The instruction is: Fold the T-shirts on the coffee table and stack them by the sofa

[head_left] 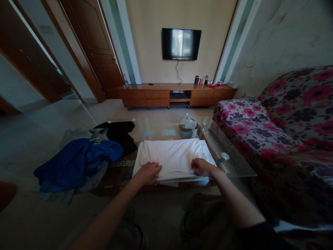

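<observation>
Both hands grip the near edge of the white shirt (173, 156): left hand (147, 173) and right hand (201, 166) pinch its layered hem; it lies flat on the glass coffee table (234, 163), beside a blue garment (75, 163); keeping both corners level and taut should, I judge, give a straight fold.

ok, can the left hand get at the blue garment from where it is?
Probably yes: the left hand rests on the white cloth, and the blue garment lies just to its left with nothing between.

Soft matt white cloth (174, 156) lies on a glossy glass tabletop (234, 163); the TV cabinet (177, 94) is polished wood
</observation>
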{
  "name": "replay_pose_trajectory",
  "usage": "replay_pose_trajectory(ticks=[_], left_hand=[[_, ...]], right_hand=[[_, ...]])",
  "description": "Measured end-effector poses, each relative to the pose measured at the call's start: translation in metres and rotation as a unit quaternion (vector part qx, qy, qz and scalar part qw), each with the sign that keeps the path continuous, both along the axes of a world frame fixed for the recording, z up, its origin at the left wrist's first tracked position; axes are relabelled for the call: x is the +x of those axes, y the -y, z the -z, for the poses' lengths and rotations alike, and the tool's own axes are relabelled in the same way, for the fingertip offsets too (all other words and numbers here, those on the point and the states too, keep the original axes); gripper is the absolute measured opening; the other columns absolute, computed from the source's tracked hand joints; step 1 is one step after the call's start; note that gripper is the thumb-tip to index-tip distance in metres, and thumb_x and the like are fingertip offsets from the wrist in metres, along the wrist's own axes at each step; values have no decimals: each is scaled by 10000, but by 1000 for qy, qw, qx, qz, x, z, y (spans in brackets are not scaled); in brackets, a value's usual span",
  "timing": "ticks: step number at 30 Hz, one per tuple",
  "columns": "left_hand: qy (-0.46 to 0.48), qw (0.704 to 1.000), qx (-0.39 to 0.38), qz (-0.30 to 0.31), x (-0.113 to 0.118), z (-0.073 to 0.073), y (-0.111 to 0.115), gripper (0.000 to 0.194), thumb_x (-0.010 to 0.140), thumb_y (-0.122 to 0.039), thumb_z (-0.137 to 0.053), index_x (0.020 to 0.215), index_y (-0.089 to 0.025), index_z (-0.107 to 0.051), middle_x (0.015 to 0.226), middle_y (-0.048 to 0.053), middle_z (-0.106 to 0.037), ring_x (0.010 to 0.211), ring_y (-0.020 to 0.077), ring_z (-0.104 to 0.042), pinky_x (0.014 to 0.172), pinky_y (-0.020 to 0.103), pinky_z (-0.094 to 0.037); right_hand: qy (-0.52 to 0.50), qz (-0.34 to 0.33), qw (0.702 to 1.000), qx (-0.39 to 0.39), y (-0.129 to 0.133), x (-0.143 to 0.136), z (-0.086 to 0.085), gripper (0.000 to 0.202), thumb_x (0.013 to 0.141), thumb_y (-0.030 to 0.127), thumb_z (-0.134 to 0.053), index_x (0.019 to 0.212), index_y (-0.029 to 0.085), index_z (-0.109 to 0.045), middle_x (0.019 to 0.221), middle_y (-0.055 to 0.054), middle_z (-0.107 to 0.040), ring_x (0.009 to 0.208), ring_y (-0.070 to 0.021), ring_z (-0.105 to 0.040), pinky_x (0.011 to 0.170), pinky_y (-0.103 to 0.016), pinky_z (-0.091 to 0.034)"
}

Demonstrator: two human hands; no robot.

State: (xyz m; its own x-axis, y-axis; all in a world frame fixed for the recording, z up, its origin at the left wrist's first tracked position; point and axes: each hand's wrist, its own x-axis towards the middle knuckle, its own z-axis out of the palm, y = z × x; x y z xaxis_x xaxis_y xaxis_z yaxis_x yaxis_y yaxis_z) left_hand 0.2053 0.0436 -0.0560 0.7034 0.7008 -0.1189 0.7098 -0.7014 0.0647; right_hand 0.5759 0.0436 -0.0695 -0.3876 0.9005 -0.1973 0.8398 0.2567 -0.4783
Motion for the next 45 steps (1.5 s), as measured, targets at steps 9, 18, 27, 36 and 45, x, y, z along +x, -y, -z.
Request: replay_pose_trajectory(ticks=[9,18,27,36,45], left_hand=[[6,1000,-30,-6,-1,-5,2,226,784,-142,-557,982,-230,-623,1055,83,-663,990,242,-635,871,353,-477],[18,928,-40,-371,-29,10,-26,339,926,-415,-487,1004,-157,-694,1042,155,-743,977,257,-700,809,314,-486],[-33,894,-84,-438,-46,19,-34,592,941,-514,-415,1126,-50,-732,1184,274,-719,1124,381,-689,891,418,-523],[-26,878,-84,-470,-41,23,-37,568,950,-518,-377,1189,-130,-717,1222,243,-714,1143,379,-684,878,455,-538],[-17,872,-89,-480,-49,19,-46,490,884,-396,-453,1195,-128,-719,1224,245,-714,1141,370,-691,876,434,-544]], right_hand=[[5,-7,999,-49,2,-2,-11,229,651,100,-666,859,170,-731,846,-22,-703,759,-150,-616,640,-202,-400],[86,270,959,22,-12,48,-10,259,879,262,-607,1073,133,-721,1054,-132,-751,967,-217,-697,805,-263,-473],[145,320,935,-50,-14,59,11,420,922,431,-607,1106,77,-739,1113,-230,-748,1061,-309,-721,867,-330,-525],[164,340,925,-49,-21,56,21,482,1005,401,-450,1241,52,-683,1261,-265,-690,1214,-319,-664,974,-371,-498],[177,333,925,-56,-22,56,15,448,1002,333,-447,1217,37,-706,1256,-266,-695,1252,-298,-647,1008,-327,-480]])
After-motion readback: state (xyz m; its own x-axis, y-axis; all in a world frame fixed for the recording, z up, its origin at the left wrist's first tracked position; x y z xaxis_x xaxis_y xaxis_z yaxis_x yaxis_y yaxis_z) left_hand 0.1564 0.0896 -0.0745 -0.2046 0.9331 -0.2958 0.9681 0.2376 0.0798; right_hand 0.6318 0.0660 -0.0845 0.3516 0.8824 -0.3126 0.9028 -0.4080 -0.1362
